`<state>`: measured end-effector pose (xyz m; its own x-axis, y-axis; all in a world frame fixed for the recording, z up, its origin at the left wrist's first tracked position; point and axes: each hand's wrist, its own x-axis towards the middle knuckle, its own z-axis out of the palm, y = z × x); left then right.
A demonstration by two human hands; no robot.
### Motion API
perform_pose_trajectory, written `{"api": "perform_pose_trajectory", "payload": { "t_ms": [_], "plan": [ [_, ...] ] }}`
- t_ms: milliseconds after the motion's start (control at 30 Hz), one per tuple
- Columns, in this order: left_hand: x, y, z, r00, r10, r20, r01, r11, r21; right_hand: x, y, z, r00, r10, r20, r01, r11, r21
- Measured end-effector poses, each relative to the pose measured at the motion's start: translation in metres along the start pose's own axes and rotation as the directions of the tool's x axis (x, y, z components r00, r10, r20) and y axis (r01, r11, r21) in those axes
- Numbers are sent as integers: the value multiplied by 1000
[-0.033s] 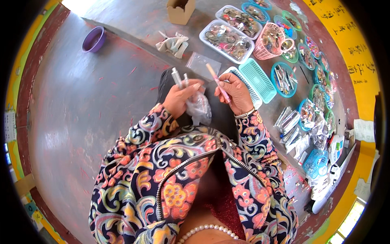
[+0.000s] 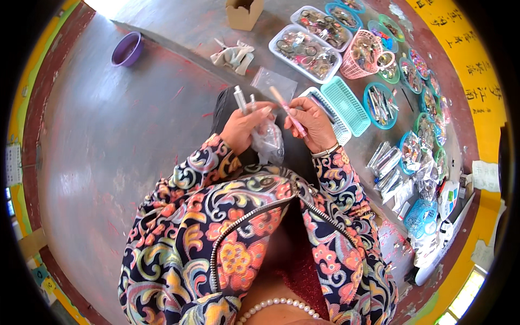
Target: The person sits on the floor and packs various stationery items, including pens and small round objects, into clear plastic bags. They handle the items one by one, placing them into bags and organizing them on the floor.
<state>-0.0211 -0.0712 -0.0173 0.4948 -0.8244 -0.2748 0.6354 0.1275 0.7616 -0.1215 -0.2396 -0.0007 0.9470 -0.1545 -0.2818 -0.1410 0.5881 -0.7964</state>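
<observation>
Between the thumb and fingers of my right hand [image 2: 315, 127] is a slim pink pen-like stick [image 2: 296, 123] with a peach-coloured upper end, tilted up to the left. My left hand [image 2: 238, 131] is closed round a silver pen-like tube [image 2: 240, 99], with a second thin pale stick beside it. A crumpled clear plastic bag [image 2: 269, 143] hangs from the same hand; what is in it I cannot make out. The left fingertips reach toward the pink stick; whether they touch it is unclear. Just beyond my hands a flat clear bag [image 2: 276, 81] lies on the floor.
To the right stand a white basket [image 2: 342, 131], a turquoise basket [image 2: 346, 103], a blue bowl [image 2: 391, 125] of pens and a pink basket [image 2: 355, 70]. White trays [image 2: 276, 51] of small goods lie farther off, near a cloth [image 2: 236, 57] and a cardboard box [image 2: 244, 17]. A purple basin [image 2: 127, 50] sits far left.
The fingers of my left hand have stretched out to the right, toward the pink stick. My right hand has stayed nearly in place, and the view has shifted slightly.
</observation>
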Motion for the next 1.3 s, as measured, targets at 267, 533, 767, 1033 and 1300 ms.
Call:
{"api": "perform_pose_trajectory", "payload": {
  "t_ms": [267,533,767,1033,1300],
  "plan": [
    [-3,0,-6,995,-67,-68,40,938,-343,-13,6,33,990,41,133,-42,999,0],
    [-12,7,-5,999,-44,-3,40,945,-325,-38,6,27,944,-57,323,162,938,-305],
    [-26,21,-1,983,3,185,51,956,-290,-52,2,41,902,-147,407,315,867,-386],
    [-25,17,-5,979,44,201,15,959,-284,-51,17,41,877,-253,408,422,812,-404],
    [-27,23,-3,983,78,164,-39,972,-232,-50,9,39,857,-202,475,422,804,-420]
  ]
}}
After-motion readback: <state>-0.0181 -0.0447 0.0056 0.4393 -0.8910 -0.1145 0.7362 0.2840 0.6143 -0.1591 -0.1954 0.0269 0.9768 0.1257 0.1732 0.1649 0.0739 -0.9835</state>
